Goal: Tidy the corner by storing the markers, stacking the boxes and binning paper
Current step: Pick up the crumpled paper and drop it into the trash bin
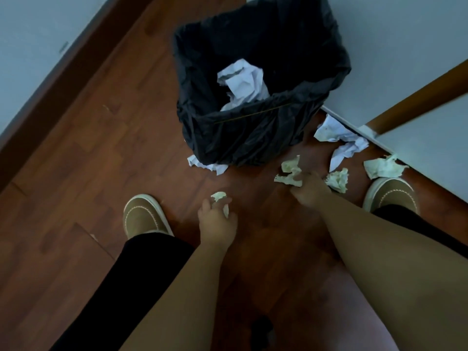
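Left hand [217,219]: closed on a paper scrap [219,196].
Right hand [307,190]: pinching crumpled paper [291,173].
Tip: gather fully, then drop over the bin [260,138].

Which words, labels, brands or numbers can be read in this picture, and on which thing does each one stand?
None can be read.
Bin: its black liner shows no print.
Paper in the bin: no writing to be made out.
Scraps on the floor: too blurred to tell.
Shoes: no brand shows.

Left hand [217,221] and right hand [307,190] low, fingers curled closed.
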A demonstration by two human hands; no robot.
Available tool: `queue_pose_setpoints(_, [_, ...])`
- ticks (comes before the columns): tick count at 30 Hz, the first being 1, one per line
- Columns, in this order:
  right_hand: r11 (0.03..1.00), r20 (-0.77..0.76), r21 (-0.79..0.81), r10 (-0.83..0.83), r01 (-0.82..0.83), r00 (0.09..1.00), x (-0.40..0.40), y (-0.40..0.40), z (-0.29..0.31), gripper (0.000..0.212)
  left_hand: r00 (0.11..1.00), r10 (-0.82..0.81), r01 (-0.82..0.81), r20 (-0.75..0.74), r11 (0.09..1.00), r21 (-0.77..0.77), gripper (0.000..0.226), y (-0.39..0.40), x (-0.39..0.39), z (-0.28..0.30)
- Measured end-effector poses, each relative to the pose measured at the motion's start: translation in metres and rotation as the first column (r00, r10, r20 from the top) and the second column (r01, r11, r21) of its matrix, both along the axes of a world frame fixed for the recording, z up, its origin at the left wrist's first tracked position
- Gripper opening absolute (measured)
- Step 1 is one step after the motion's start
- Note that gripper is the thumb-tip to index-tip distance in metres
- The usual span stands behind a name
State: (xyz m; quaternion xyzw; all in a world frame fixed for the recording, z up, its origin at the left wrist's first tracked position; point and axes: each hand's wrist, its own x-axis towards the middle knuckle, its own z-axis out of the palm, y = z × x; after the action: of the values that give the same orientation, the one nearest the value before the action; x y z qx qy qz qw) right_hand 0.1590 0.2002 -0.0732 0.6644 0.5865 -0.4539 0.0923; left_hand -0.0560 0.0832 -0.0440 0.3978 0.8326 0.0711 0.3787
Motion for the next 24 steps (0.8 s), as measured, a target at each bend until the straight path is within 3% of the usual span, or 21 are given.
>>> queue_pose_setpoints(2, [0.988, 0.016, 0.152, 0.018, -0.021, 1.000, -0.002, 0.002, 0.006, 0.029, 0.998, 0.027, -0.032, 0.048, 0.993, 0.113, 0.033, -0.002, 0.000, 0.006])
queue_pose_setpoints(4, [0.968, 0.062, 0.235, 0.074, -0.086, 0.995, -0.010, 0.009, 0.012, 0.024, 0.998, -0.013, 0.005, 0.062, 0.993, 0.122, 0.030, -0.004, -0.002, 0.009])
queue_pose_setpoints(7, [0.972, 0.136, 0.080, 0.209, -0.221, 0.968, -0.022, 0.024, 0.007, 0.037, 0.998, -0.059, 0.053, 0.040, 0.990, 0.127, 0.033, -0.005, -0.004, 0.006])
queue_pose_setpoints(10, [0.959, 0.088, -0.084, 0.276, -0.269, 0.957, -0.025, 0.033, -0.008, 0.049, 0.995, -0.083, 0.072, 0.061, 0.982, 0.173, 0.036, -0.005, -0.004, 0.003])
queue_pose_setpoints(13, [0.992, -0.017, -0.027, 0.124, -0.124, 0.992, -0.022, 0.025, -0.005, 0.033, 0.992, -0.104, 0.078, 0.076, 0.956, 0.284, 0.035, 0.000, -0.006, 0.018])
queue_pose_setpoints(16, [0.994, -0.105, 0.080, -0.070, 0.079, 0.992, -0.019, 0.012, 0.010, 0.032, 0.975, -0.219, 0.207, -0.045, 0.808, 0.552, 0.023, 0.013, -0.009, 0.054])
queue_pose_setpoints(20, [0.959, -0.326, 0.011, -0.266, 0.285, 0.907, -0.013, 0.005, 0.050, 0.025, 0.917, -0.363, 0.351, -0.163, 0.544, 0.763, 0.023, 0.032, -0.005, 0.110])
queue_pose_setpoints(24, [0.948, -0.448, 0.049, -0.262, 0.315, 0.855, -0.010, 0.011, 0.106, 0.035, 0.923, -0.312, 0.359, -0.224, 0.493, 0.793, 0.028, 0.071, 0.000, 0.165])
